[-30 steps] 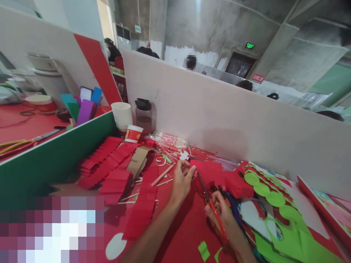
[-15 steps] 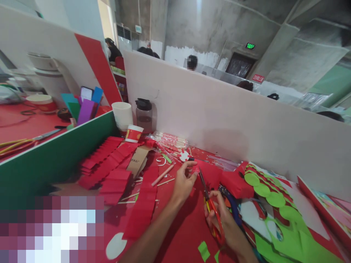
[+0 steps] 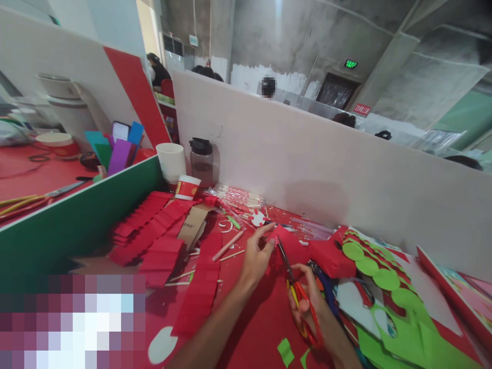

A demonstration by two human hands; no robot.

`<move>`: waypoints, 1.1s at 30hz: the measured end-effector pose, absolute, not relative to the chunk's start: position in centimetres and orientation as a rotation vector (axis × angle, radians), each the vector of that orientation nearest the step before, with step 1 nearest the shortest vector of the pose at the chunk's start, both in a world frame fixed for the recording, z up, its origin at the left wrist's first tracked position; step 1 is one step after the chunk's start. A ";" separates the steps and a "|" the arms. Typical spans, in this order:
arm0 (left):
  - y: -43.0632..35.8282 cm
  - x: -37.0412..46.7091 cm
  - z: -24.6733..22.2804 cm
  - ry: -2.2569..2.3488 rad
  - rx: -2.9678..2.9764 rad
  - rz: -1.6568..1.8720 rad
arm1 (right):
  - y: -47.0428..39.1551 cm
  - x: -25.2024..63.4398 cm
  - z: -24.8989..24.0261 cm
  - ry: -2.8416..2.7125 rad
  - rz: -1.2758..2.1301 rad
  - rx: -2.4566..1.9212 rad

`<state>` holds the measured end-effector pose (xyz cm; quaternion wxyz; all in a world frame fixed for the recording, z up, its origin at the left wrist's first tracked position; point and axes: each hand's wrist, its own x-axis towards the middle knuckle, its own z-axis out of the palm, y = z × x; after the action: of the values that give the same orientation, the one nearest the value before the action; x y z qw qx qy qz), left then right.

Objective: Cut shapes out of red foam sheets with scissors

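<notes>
My left hand (image 3: 257, 256) pinches a piece of red paper (image 3: 290, 245) between thumb and fingertips near the middle of the head view. From the right, the dark blades of red and yellow scissors (image 3: 285, 259) reach the paper beside my left fingertips. My right hand (image 3: 307, 297) is wrapped round the scissors' handles, which look spread apart. Just beyond my left hand lies a white round piece with red marks (image 3: 259, 219).
Folded red paper strips (image 3: 154, 220), paper cups (image 3: 187, 187) and a dark-lidded bottle (image 3: 202, 161) stand left. Green paper shapes (image 3: 386, 279) and a red bundle (image 3: 333, 259) lie right. A white partition (image 3: 292, 154) runs behind; people's heads show beyond it.
The red paper has turned in my left hand. The scissors' handles have spread wider and moved slightly right and down with my right hand.
</notes>
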<state>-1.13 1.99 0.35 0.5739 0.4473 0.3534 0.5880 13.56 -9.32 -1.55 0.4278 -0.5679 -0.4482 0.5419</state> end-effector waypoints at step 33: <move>1.6 -0.7 0.7 0.750 1.024 1.337 | -9.6 13.1 -0.3 -1.241 1.231 -1.440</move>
<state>-0.75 1.64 0.72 0.6044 0.4425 0.3239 0.5780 13.08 -9.62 -0.32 0.4244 -0.5757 -0.4961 0.4923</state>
